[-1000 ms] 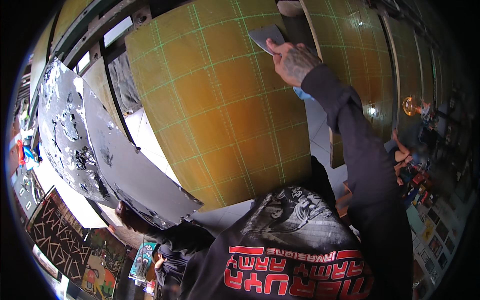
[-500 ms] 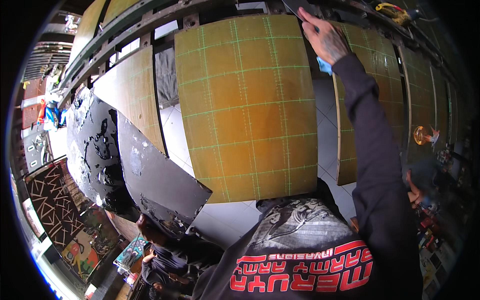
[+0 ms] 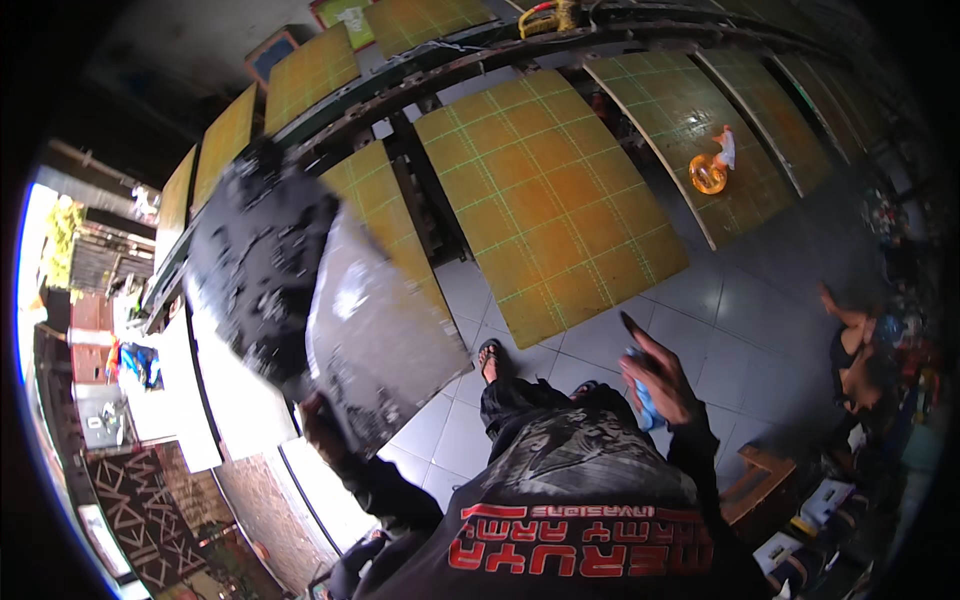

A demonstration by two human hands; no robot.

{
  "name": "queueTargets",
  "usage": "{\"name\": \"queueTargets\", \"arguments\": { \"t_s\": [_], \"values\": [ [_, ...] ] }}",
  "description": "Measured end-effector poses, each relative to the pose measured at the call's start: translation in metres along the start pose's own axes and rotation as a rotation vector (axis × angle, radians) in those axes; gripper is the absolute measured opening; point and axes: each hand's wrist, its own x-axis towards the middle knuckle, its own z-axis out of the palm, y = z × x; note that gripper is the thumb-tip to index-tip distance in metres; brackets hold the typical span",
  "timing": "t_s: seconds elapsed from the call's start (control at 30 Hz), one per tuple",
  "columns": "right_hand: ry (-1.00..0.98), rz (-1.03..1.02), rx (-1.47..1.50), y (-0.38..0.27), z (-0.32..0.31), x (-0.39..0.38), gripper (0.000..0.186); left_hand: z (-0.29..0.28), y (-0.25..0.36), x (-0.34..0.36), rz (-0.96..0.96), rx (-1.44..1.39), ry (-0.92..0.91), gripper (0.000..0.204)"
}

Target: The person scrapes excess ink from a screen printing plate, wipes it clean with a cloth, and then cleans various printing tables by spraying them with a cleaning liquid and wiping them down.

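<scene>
My left hand (image 3: 322, 432) is closed on the near edge of a large, flat grey panel (image 3: 385, 335), which is tilted up at the left. Thick, glossy black ink-like smears (image 3: 268, 235) cover its far-left part. My right hand (image 3: 662, 378) is in front of my torso at the right, apart from the boards, with a light blue cloth (image 3: 648, 408) bunched in it. One finger of that hand sticks out forward. Beyond both hands lies a yellow-brown board (image 3: 545, 205) marked with a green grid.
More gridded boards (image 3: 690, 135) line a dark metal rail (image 3: 450, 75). A cup of orange liquid (image 3: 707, 176) stands on one, beside a whitish crumpled thing (image 3: 724, 148). A wooden stool (image 3: 758, 488) is at the lower right. Another person (image 3: 858, 345) is at the right edge.
My right hand has drawn back from the far edge of the board to near my body. The grey panel in my left hand has swung up and right. The whole view has shifted.
</scene>
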Motion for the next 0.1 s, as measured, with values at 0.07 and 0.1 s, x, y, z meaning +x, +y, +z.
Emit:
{"name": "queueTargets", "arguments": {
  "t_s": [0.07, 0.1],
  "values": [
    [0.046, -0.139, 0.213, 0.012, 0.006, -0.016, 0.066, 0.0, -0.023, 0.003, 0.002, -0.016, -0.006, 0.045],
    [-0.006, -0.14, 0.211, 0.007, 0.018, -0.002, 0.066, -0.024, -0.02, 0.003, 0.004, 0.011, 0.038, 0.045]
  ]
}}
